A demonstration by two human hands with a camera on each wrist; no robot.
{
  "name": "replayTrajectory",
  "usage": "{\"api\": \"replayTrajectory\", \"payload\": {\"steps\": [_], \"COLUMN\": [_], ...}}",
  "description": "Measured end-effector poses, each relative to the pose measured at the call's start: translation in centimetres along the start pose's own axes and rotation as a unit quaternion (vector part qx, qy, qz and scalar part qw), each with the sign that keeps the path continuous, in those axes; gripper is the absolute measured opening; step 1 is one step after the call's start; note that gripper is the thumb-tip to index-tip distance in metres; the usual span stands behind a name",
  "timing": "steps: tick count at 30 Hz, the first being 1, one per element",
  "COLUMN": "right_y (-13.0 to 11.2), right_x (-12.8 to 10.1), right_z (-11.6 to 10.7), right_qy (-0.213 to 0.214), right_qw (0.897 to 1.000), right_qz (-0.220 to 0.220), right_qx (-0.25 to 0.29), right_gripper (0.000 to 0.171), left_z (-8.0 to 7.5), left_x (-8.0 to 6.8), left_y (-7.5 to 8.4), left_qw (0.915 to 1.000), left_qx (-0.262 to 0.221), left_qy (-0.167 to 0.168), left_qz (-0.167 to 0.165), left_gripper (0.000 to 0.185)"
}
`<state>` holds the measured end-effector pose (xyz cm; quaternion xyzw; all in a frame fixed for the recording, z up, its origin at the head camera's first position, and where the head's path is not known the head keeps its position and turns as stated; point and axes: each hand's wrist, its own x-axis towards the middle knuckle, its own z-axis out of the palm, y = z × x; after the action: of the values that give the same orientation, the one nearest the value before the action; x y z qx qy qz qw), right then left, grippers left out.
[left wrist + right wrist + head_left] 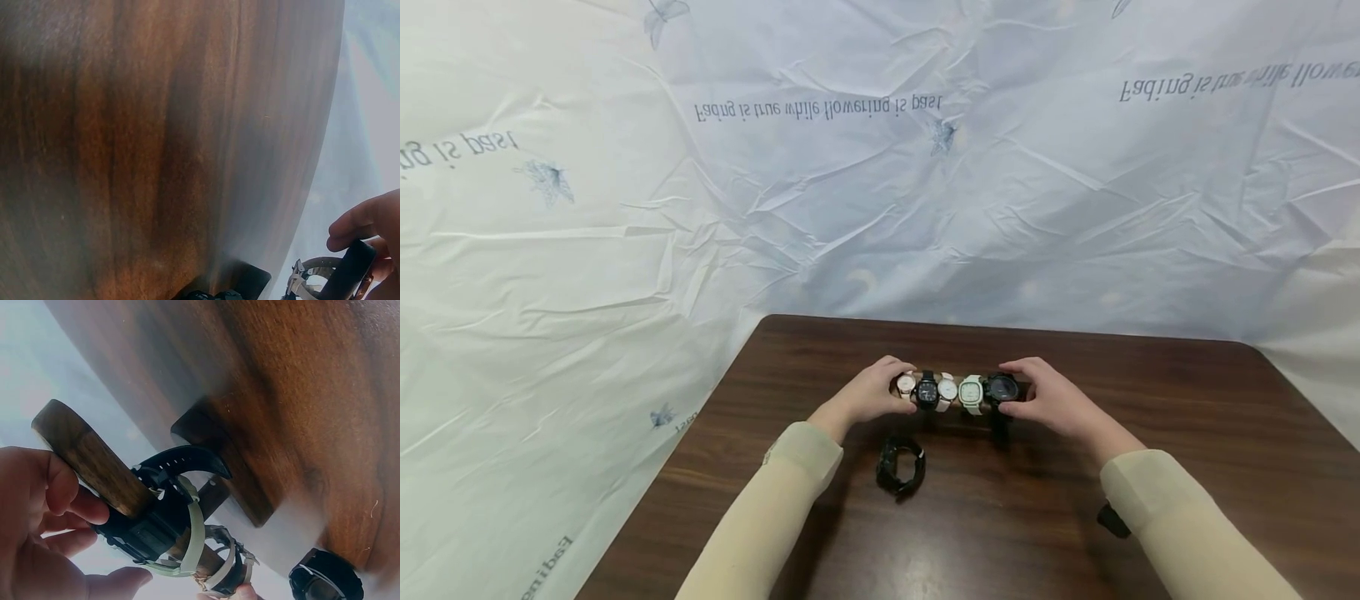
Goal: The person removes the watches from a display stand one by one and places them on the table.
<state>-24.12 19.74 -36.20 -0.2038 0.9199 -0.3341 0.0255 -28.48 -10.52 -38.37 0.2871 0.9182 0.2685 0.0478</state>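
Two hands (868, 393) (1048, 400) grip watch stand (94, 469) ends (watches (955, 390) between).

The head view is evenly and softly lit, with pale light spread across the crumpled white backdrop (925, 208) and only faint creases casting thin shadows. The dark counter (1187, 433) carries a dull sheen near the bottom edge, and short soft shadows fall beneath the sleeves. Straight lines bow outward toward the frame edges, a wide-lens distortion. Detail in the middle is small but fairly sharp.

Both wrist views are hazier. A milky glare washes over the counter (156, 144) edge in the left wrist view, and the wood grain looks smeared. In the right wrist view, the near hand (37, 519) is soft and overbright, while the wooden bar (94, 465) is in better focus.
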Motion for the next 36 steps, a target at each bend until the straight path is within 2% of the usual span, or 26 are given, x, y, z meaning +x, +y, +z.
{"api": "replayTrajectory", "payload": {"steps": [8,16,36], "right_y": [0.0,0.1,1.2], "right_x": [0.0,-0.4,-1.3], "right_z": [0.0,-0.3,-1.0], "right_qy": [-0.014,-0.002,-0.001], "right_qw": [1.0,1.0,1.0], "right_qz": [0.0,0.011,0.019], "right_qx": [-0.024,-0.027,-0.023], "right_gripper": [0.065,0.06,0.062], "left_z": [0.2,0.2,0.0], "left_x": [0.0,0.0,-0.1], "left_y": [0.1,0.1,-0.1], "left_qw": [1.0,1.0,1.0], "left_qx": [0.001,-0.005,-0.003], "left_qy": [-0.005,-0.003,0.001], "left_qz": [-0.006,0.0,-0.002], "left_gripper": [0.064,0.065,0.064]}}
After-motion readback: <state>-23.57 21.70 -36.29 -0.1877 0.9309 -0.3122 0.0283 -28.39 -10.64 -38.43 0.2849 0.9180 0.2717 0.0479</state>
